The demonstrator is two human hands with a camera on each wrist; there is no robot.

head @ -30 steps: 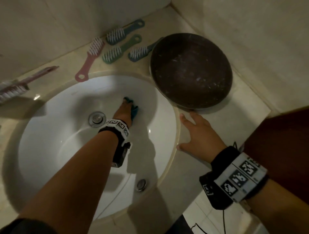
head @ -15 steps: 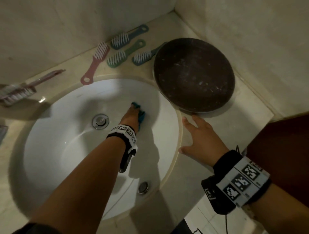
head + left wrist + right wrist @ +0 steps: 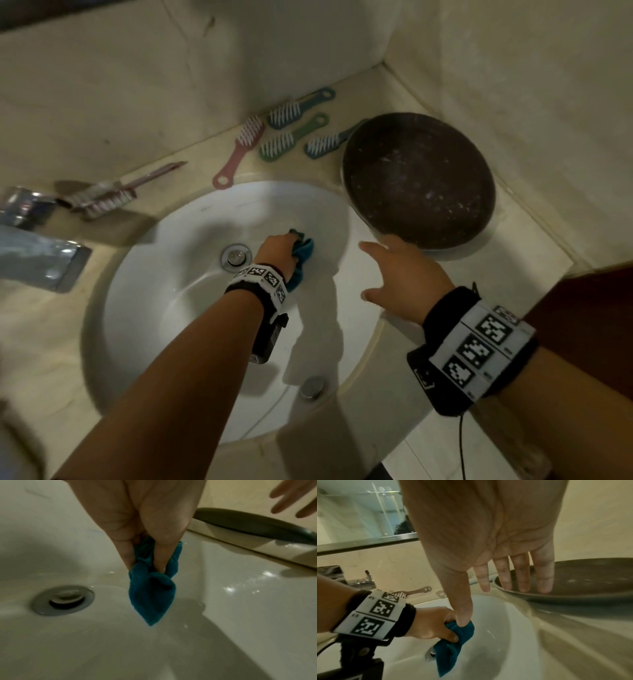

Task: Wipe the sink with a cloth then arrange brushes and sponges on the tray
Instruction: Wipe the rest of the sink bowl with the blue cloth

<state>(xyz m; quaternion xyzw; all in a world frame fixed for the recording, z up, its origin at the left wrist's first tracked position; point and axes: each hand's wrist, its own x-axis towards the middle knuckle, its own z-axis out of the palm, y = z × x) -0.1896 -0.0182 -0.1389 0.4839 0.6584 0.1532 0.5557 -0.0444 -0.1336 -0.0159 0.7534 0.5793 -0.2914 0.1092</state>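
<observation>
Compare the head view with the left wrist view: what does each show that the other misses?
Head only: four plastic brushes, e.g. the pink brush, on the beige counter, and the chrome tap.
Left wrist only: fingers pinching the teal cloth from below.
Both: the left hand, right hand, white sink, metal drain and dark round tray.

Surface (image 3: 428, 281): beige stone, running into a corner between 2 walls.
Walls (image 3: 171, 85): pale beige, meeting at the far right.
Tap (image 3: 37, 236): shiny chrome, at the left edge.
Mirror (image 3: 351, 513): above the surface, metal-edged along its bottom.
</observation>
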